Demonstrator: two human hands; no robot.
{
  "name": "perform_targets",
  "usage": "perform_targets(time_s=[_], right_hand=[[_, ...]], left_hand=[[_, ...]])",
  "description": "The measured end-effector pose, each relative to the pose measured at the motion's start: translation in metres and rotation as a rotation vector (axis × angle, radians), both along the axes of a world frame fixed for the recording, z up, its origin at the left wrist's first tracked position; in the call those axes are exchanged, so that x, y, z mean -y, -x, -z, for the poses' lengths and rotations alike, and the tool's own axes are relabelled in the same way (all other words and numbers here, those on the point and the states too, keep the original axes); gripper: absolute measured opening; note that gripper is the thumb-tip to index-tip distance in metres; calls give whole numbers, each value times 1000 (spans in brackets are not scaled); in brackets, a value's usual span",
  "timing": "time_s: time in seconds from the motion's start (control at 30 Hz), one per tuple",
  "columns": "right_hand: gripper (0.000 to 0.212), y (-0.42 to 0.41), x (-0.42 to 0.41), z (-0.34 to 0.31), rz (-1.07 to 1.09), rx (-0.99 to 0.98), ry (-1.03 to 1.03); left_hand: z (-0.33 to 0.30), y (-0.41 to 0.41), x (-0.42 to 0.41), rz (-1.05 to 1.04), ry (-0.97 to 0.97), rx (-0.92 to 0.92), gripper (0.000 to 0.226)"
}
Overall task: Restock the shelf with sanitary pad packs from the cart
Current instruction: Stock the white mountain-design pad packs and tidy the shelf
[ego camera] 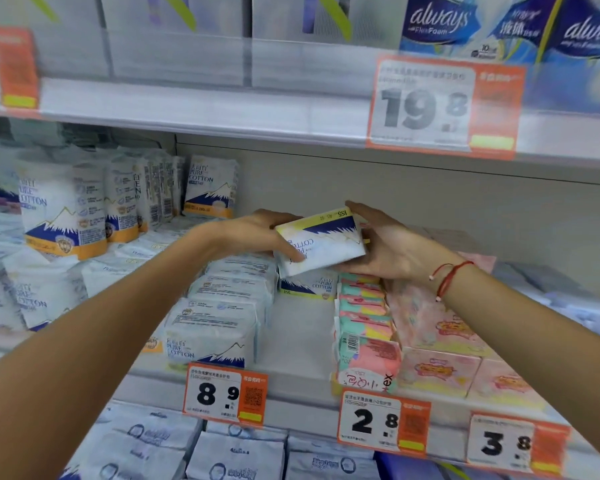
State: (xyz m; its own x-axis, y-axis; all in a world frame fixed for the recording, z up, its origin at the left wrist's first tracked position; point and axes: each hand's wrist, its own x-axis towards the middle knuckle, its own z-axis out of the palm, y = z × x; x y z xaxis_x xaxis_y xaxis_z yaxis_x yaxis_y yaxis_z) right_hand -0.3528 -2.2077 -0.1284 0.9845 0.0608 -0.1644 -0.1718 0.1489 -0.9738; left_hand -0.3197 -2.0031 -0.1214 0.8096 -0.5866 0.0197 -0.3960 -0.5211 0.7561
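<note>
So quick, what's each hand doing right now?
Left hand: fingers curled round the white pad pack, holding it.
Right hand: gripping the same pack's other end.

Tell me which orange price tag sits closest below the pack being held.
The 8.9 tag, on the shelf edge below the held pack. The 2.8 tag and 3.8 tag sit farther right.

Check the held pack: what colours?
White pack, navy mountain print, yellow edge band; head view.

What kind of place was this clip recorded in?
Most likely a supermarket or drugstore aisle: tiered shelves stocked with sanitary pad packs, orange price tags clipped along the shelf edges, and both hands holding a white pack over a gap.
</note>
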Motion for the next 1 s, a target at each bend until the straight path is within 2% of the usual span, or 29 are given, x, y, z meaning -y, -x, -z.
perform_targets(time_s=[0.1,0.13,0.2,0.27,0.3,0.33,0.4,0.43,0.47,0.57,0.67,0.83,1.0], right_hand=[[17,1,0,0,-47,52,263],[23,0,-2,1,-13,72,333],[57,-7,-4,3,123,153,322],[88,-14,-6,3,191,224,128],[92,-18,-8,2,166,224,80],[85,-21,-12,3,105,197,97],[53,-22,-21,8,21,163,248],[47,-23,-24,12,40,169,293],[50,-25,-26,15,77,181,348],[77,-25,-26,23,131,232,741],[75,-26,-25,36,17,325,1068],[58,-25,-22,34,-79,236,1222],[48,-27,-12,19,-155,152,1255]], left_hand=[[3,-3,0,-2,-78,69,69],[8,-4,1,1,-79,66,72],[21,-5,3,-12,-19,31,66],[34,-3,9,-67,123,-24,42],[39,-1,14,-107,224,-61,28],[41,2,19,-136,331,-114,20],[46,6,31,-146,431,-245,35],[47,6,33,-145,386,-267,46],[45,7,32,-150,302,-246,51],[44,-10,14,-295,198,-40,51],[41,-25,-3,-426,61,221,89],[50,-28,3,-252,-350,427,71],[52,-27,15,-277,-413,569,58]])
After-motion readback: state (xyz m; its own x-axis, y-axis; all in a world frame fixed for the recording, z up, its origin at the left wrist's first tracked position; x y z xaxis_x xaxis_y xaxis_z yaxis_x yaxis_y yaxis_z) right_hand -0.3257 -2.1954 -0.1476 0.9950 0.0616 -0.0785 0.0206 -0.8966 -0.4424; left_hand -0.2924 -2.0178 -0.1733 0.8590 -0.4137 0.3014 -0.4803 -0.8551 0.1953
